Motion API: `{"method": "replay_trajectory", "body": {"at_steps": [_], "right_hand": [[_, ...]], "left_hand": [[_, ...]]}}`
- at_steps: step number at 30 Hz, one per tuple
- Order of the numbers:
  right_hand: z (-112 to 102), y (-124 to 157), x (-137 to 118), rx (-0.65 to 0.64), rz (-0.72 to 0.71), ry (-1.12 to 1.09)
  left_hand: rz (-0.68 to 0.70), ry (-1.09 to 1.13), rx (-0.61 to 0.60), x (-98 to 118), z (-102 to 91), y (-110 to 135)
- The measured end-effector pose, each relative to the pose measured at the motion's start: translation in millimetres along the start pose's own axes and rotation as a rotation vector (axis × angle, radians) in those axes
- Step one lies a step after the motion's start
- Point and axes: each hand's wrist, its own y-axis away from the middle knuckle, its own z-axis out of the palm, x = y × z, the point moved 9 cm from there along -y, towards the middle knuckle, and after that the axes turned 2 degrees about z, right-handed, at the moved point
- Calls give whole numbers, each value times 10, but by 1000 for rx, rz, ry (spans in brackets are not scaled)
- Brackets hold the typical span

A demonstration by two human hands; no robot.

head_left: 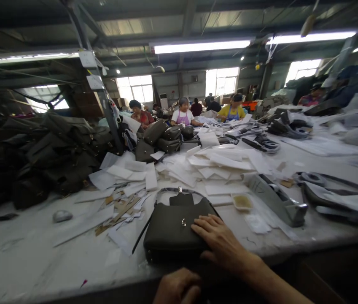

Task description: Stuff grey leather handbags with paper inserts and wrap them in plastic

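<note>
A dark olive handbag (169, 230) lies on the white worktable in front of me. Its flap with a metal clasp points away from me, and a second metal fitting sits on its front panel. A strap loops behind the bag, and a thin dark strip hangs off its left side. My right hand (216, 236) rests flat on the right part of the bag, fingers stretched out. Below the bag, at the table's front edge, my left hand (178, 288) is closed with curled fingers. Whatever it may hold is hidden.
A tape dispenser (280, 200) and a small dish (242, 202) stand to the right. White sheets (219, 162) and cardboard strips (123, 211) lie beyond. Dark bags (55, 156) are piled at left. Several people sit across the table, one in a yellow top (232, 112).
</note>
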Motion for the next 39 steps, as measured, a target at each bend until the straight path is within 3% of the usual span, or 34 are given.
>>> {"method": "replay_trajectory", "body": {"at_steps": [3,5,10,14,17,20,22,25,29,31,35,39], "right_hand": [[8,35,83,-67,37,67],[32,29,111,-116,38,86],[50,-90,147,-158,14,81],[122,-187,194,-162,-24,108],[266,-126,239,-40,-91,123],[363,66,253,196,-162,115],[393,142,261,250,-155,86],[362,12,258,97,-78,-21],[136,-432,171,-103,-74,-206],[84,-644,51,-184,-204,-190],[219,-835,-181,-356,-522,-33],[329,-913,-231,-396,-658,64]], "left_hand": [[144,-331,57,171,-399,-133],[129,-524,14,122,-540,-294],[-78,-660,-231,-202,-488,-607],[-110,-671,-276,-289,-361,-666],[-87,-775,-152,-383,-241,-606],[13,-924,106,-416,-90,-472],[39,-972,250,-458,8,-384],[39,-984,345,-536,98,-338],[80,-984,333,-534,82,-346],[99,-1004,294,-502,50,-343],[122,-1014,255,-444,10,-317],[116,-980,255,-507,90,-314]]}}
